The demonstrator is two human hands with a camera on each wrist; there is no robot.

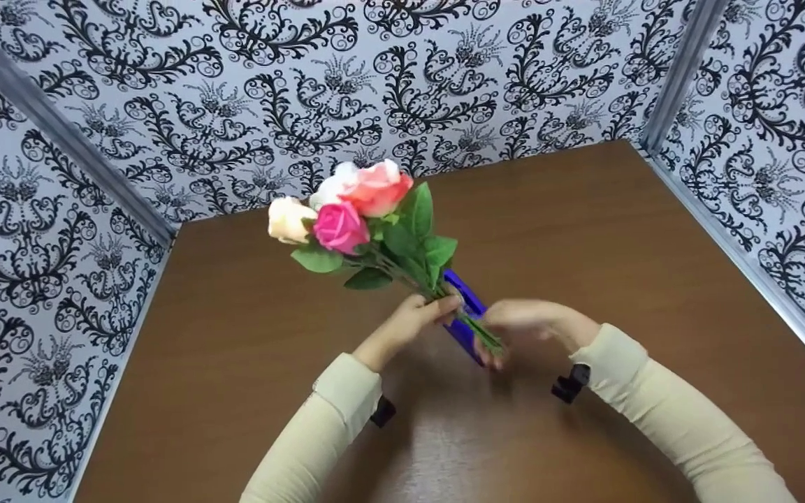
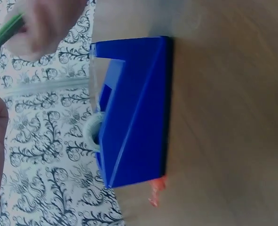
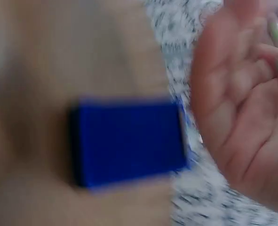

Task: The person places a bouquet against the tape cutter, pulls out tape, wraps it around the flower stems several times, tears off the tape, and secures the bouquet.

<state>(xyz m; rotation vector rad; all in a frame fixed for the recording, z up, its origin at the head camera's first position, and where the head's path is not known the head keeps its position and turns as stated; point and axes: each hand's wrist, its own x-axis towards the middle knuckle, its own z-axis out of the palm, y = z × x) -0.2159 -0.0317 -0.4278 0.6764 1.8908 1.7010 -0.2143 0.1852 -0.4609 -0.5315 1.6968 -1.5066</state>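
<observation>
A bunch of roses (image 1: 341,227) in cream, white, coral and pink, with green leaves, tilts over the table toward the left. My left hand (image 1: 420,314) grips its gathered stems (image 1: 476,327) below the leaves. My right hand (image 1: 532,323), blurred, is at the lower stem ends, its fingers curled about them. In the right wrist view, the palm (image 3: 256,136) shows, with a bit of green stem (image 3: 276,33) by the curled fingers. Behind the stems stands a blue tape dispenser (image 2: 134,117) carrying a roll of tape (image 2: 92,132); the bunch and hands partly hide it in the head view.
The brown wooden table (image 1: 584,223) is bordered by black-and-white patterned panels (image 1: 444,84) at the back and sides, with metal posts (image 1: 682,77) at the corners. A small orange-red item (image 2: 156,189) pokes out at the dispenser's end.
</observation>
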